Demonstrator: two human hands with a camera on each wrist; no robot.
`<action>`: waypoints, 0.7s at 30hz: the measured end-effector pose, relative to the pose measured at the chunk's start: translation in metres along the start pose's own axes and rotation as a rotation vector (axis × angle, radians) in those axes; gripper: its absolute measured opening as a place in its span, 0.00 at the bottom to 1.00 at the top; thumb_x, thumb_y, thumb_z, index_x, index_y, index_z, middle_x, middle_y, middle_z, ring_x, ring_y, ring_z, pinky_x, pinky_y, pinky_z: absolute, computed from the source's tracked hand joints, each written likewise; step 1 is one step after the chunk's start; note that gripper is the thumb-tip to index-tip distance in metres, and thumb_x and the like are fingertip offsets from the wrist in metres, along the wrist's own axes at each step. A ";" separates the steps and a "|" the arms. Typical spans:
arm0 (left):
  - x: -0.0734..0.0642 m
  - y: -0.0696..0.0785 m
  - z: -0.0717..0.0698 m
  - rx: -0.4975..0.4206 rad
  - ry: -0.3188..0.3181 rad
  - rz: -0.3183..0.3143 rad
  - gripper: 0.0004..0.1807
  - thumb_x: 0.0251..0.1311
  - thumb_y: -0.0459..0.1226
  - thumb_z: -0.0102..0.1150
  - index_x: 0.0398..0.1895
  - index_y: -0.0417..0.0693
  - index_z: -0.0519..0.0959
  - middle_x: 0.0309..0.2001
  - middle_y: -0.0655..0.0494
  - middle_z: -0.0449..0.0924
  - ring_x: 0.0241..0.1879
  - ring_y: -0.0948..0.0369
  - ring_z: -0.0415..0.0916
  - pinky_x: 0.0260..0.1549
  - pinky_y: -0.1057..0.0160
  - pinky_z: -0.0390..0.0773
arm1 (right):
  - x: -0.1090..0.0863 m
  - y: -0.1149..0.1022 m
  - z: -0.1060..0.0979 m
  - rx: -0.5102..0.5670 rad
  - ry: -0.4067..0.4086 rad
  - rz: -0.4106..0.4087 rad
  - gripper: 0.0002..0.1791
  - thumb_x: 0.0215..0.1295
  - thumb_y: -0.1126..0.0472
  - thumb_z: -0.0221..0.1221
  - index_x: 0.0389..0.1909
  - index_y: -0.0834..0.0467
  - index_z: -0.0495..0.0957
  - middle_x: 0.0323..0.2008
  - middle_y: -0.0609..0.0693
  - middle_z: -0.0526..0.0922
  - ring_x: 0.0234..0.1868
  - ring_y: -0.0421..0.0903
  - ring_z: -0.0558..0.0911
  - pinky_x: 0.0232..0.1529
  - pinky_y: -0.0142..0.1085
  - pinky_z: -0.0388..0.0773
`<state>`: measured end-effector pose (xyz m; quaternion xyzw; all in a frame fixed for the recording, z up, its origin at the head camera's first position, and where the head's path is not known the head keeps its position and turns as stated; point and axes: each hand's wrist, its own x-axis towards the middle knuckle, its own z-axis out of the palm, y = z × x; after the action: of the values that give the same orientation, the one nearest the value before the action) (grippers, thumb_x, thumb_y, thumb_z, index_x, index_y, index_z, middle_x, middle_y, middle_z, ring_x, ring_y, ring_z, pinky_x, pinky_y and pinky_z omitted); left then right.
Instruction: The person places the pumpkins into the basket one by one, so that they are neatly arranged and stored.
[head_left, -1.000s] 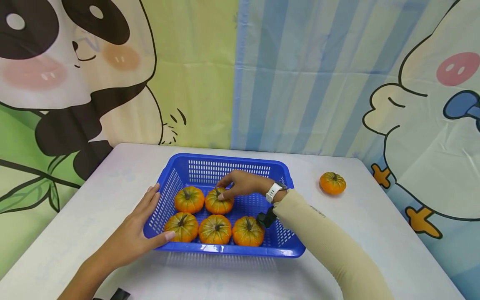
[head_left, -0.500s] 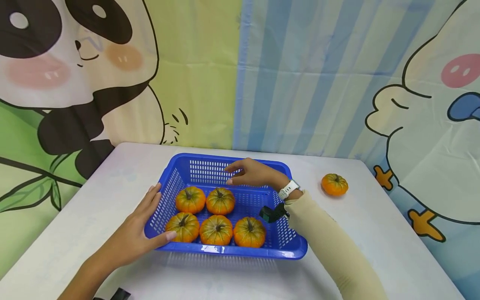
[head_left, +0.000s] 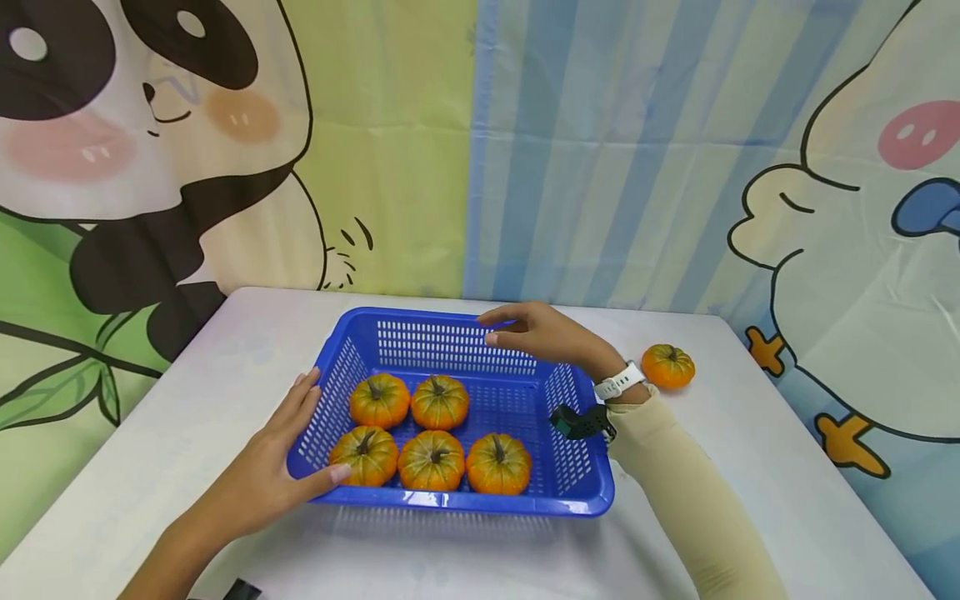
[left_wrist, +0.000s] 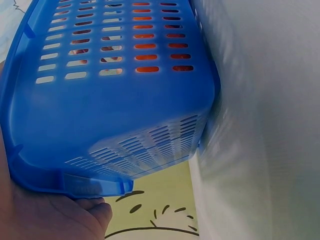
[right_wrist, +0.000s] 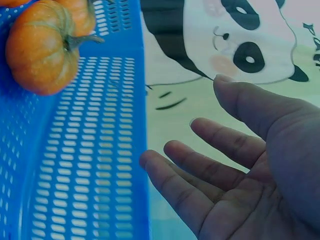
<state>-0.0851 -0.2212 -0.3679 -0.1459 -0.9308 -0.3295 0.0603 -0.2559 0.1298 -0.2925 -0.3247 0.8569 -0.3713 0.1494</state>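
Several small orange-and-green pumpkins [head_left: 439, 402] sit in a blue plastic basket [head_left: 450, 500]. Two stand behind a front row, and the basket's right part shows bare floor. My left hand [head_left: 262, 454] rests against the basket's left side, fingers stretched along its rim and thumb over the front-left corner. The left wrist view shows the palm below the basket rim [left_wrist: 20, 155]. Over the back right rim hovers my right hand [head_left: 551, 333], its fingers loosely bent and holding nothing. In the right wrist view its fingers [right_wrist: 175, 187] are spread beside the basket wall.
One more pumpkin [head_left: 668, 367] lies on the white table [head_left: 757, 467], right of the basket and beyond my right wrist. Behind the table hangs a cloth backdrop [head_left: 390, 150] with cartoon animals. A dark wrist device [head_left: 581, 422] hangs below my right wrist.
My right hand has let go of the back pumpkin nearest the middle, risen, and moved right toward the back right rim. That pumpkin stays in the basket. My left hand stays put.
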 end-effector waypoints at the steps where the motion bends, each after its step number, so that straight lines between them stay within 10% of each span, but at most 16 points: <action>1: 0.000 0.000 0.000 0.002 -0.001 -0.002 0.55 0.55 0.55 0.65 0.76 0.38 0.48 0.78 0.52 0.35 0.75 0.47 0.34 0.58 0.28 0.54 | -0.003 0.001 -0.002 -0.002 0.008 0.004 0.24 0.70 0.50 0.58 0.63 0.56 0.75 0.60 0.55 0.76 0.54 0.46 0.79 0.55 0.42 0.77; 21: 0.000 0.000 -0.001 -0.017 -0.005 0.000 0.55 0.55 0.54 0.66 0.76 0.37 0.48 0.78 0.51 0.35 0.75 0.46 0.34 0.59 0.27 0.53 | -0.069 0.034 -0.024 0.029 0.326 -0.021 0.20 0.72 0.56 0.56 0.61 0.58 0.76 0.56 0.55 0.80 0.53 0.54 0.81 0.56 0.50 0.75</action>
<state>-0.0850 -0.2215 -0.3668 -0.1473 -0.9281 -0.3371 0.0567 -0.2312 0.2064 -0.3004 -0.2667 0.8611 -0.4328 0.0090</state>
